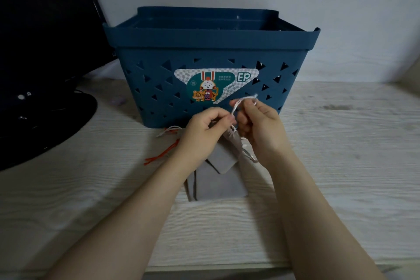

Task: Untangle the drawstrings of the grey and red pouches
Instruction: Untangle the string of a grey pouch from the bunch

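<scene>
From the head camera, the left hand (204,128) and right hand (259,126) both pinch a pale drawstring (236,107) with curled fingers above the grey pouches (223,173), which lie on the table (341,166) before a blue basket (211,52); a red drawstring (162,154) trails left

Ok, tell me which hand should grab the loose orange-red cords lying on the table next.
Left, probably. The orange-red cords lie just outside the left hand; the right hand sits across the grey fabric pouches, pinching the pale drawstring.
</scene>
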### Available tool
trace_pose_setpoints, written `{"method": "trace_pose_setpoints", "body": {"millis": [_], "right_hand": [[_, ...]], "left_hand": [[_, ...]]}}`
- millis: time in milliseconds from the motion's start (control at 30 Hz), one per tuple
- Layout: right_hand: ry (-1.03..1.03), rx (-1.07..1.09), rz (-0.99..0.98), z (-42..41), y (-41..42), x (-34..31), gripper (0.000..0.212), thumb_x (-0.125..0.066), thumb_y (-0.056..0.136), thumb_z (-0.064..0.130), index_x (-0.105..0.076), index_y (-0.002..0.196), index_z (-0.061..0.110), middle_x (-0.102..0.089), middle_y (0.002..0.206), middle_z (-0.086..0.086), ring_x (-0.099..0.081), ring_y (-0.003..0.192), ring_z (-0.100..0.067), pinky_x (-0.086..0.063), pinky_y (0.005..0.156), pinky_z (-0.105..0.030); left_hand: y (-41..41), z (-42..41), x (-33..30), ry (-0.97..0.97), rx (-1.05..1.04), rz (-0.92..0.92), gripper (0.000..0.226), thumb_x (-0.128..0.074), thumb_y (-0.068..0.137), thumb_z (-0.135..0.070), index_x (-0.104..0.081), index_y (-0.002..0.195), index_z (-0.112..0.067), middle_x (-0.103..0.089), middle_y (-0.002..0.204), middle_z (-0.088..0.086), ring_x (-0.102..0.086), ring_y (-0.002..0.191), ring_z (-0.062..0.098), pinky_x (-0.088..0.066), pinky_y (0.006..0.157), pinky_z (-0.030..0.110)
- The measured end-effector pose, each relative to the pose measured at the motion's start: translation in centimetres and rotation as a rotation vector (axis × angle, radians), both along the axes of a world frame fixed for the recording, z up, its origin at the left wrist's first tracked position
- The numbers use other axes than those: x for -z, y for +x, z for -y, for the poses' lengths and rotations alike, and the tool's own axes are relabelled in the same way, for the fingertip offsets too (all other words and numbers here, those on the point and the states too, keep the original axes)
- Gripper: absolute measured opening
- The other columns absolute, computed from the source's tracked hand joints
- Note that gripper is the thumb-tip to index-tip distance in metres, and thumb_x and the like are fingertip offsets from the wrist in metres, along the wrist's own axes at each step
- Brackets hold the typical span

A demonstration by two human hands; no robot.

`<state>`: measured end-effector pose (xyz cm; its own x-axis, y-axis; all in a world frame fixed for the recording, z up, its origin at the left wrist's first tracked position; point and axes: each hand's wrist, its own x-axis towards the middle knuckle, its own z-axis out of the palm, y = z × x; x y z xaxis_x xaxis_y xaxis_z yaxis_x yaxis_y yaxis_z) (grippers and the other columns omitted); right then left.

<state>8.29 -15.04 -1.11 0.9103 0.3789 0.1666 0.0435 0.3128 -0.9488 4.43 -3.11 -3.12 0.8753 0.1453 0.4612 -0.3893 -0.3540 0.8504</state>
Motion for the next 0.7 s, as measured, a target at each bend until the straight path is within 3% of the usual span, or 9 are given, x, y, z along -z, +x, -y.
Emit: {"method": "trace_pose_setpoints", "body": {"millis": [133, 233, 300, 400, 500, 633, 700], "right_hand": [[0.052, 0.057, -0.038, 0.3, 0.2, -0.2, 0.037, -0.033, 0.102, 0.022, -0.059, 0.081, 0.007, -0.051, 0.051, 0.003, -0.044, 0.045, -0.011, -0.04, 0.049, -0.022], [0.087, 0.108, -0.042, 0.5, 0.2, -0.3, 0.04, -0.034, 0.101, 0.028, -0.06, 0.077, 0.009, -0.059, 0.063, -0.002, -0.055, 0.059, -0.014, -0.049, 0.059, -0.026], [0.01, 0.208, 0.006, 0.6, 0.3, -0.2, 0.04, -0.037, 0.1, 0.029, -0.061, 0.073, 0.01, -0.058, 0.064, 0.003, -0.052, 0.062, -0.01, -0.045, 0.062, -0.023], [-0.162, 0.344, 0.162, 0.4, 0.2, -0.1, 0.041, -0.04, 0.1, 0.028, -0.061, 0.068, 0.013, -0.047, 0.046, 0.018, -0.04, 0.051, 0.001, -0.032, 0.058, -0.016], [-0.106, 0.293, 0.186, 0.3, 0.0, -0.2, 0.042, -0.039, 0.1, 0.024, -0.057, 0.065, 0.01, -0.041, 0.04, 0.016, -0.034, 0.044, 0.0, -0.028, 0.05, -0.012], [-0.197, 0.212, 0.137, 0.0, 0.1, 0.1, 0.043, -0.041, 0.099, 0.022, -0.044, 0.057, 0.014, -0.032, 0.041, 0.012, -0.025, 0.041, -0.004, -0.022, 0.046, -0.02], [-0.265, 0.149, 0.107, -0.1, 0.0, 0.3, 0.046, -0.043, 0.098, 0.021, -0.036, 0.053, 0.016, -0.029, 0.042, 0.009, -0.021, 0.04, -0.006, -0.018, 0.046, -0.022]], "left_hand": [[0.1, 0.3, -0.5, -0.401, 0.094, -0.167, 0.028, -0.052, 0.085, -0.019, -0.061, 0.058, -0.022, -0.061, 0.07, -0.005, -0.054, 0.076, 0.01, -0.04, 0.077, 0.027], [0.1, 0.1, -0.7, -0.449, 0.054, -0.209, 0.037, -0.049, 0.086, -0.024, -0.057, 0.05, -0.021, -0.061, 0.065, -0.008, -0.055, 0.071, 0.009, -0.041, 0.075, 0.024], [0.2, 0.2, -0.5, -0.407, -0.069, -0.235, 0.038, -0.047, 0.094, -0.027, -0.063, 0.06, -0.018, -0.062, 0.062, -0.007, -0.058, 0.07, 0.01, -0.043, 0.074, 0.025], [0.5, 0.1, 0.1, -0.294, -0.202, -0.239, 0.038, -0.045, 0.088, -0.04, -0.061, 0.069, -0.012, -0.062, 0.071, 0.009, -0.058, 0.077, 0.029, -0.045, 0.077, 0.042], [0.5, 0.3, 0.2, -0.225, -0.298, -0.213, 0.04, -0.041, 0.092, -0.038, -0.059, 0.072, -0.009, -0.061, 0.075, 0.017, -0.057, 0.075, 0.026, -0.045, 0.077, 0.045], [0.7, 0.6, -0.3, -0.537, -0.408, -0.27, 0.044, -0.039, 0.098, -0.034, -0.057, 0.06, -0.019, -0.059, 0.059, -0.003, -0.054, 0.066, 0.019, -0.043, 0.073, 0.034], [1.0, 0.2, -0.2, -0.629, -0.401, -0.291, 0.052, -0.04, 0.097, -0.035, -0.059, 0.051, -0.021, -0.058, 0.052, -0.006, -0.054, 0.065, 0.021, -0.046, 0.075, 0.037]]}}
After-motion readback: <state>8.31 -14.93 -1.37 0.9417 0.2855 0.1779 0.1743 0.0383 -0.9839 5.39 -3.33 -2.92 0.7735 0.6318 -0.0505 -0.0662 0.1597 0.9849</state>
